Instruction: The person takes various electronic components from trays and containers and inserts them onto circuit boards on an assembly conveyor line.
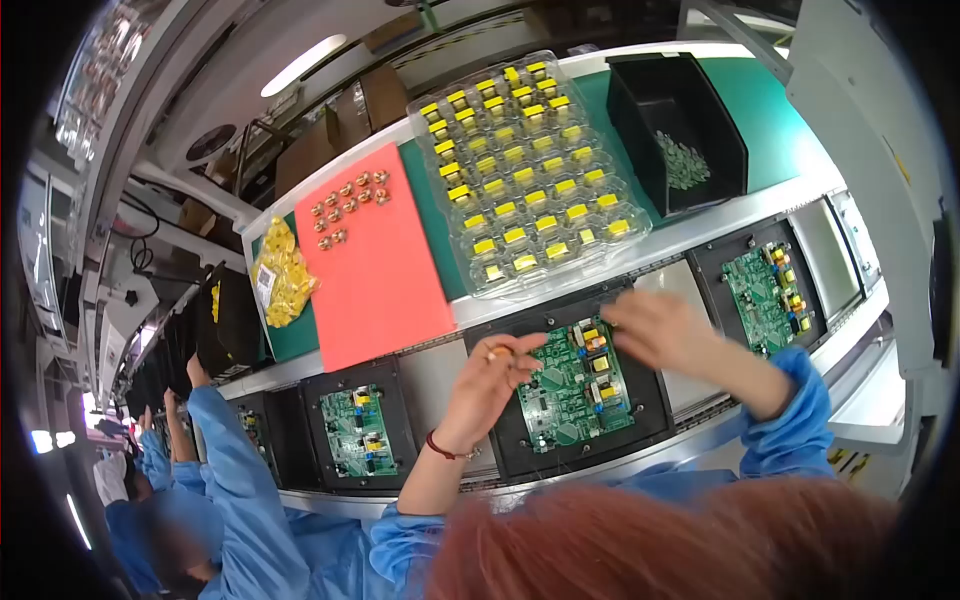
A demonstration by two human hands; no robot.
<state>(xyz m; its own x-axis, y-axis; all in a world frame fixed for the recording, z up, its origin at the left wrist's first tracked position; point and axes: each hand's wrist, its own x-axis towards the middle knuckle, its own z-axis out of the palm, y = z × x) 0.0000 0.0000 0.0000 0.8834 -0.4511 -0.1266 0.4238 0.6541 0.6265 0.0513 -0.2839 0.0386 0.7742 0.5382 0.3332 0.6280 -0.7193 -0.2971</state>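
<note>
My left hand [478,392] is over the left edge of a green circuit board [560,400], its fingers curled round a small copper-coloured part [498,353]. The board lies in a black carrier frame [650,425] on the conveyor and bears yellow, orange and blue components. Across the board's upper right corner reaches my right hand [660,330], fingers bent together and pointing down at the components. Its fingertips are slightly blurred, and whatever they hold, if anything, cannot be made out.
Behind the conveyor stand a clear tray [470,270] of yellow-topped components, a black bin [650,100] with small pale-green parts, and a red mat [380,290] with several copper-coloured parts. A yellow bag [290,285] lies left. Boards [755,300] flank mine. A co-worker's sleeve [235,450] is at left.
</note>
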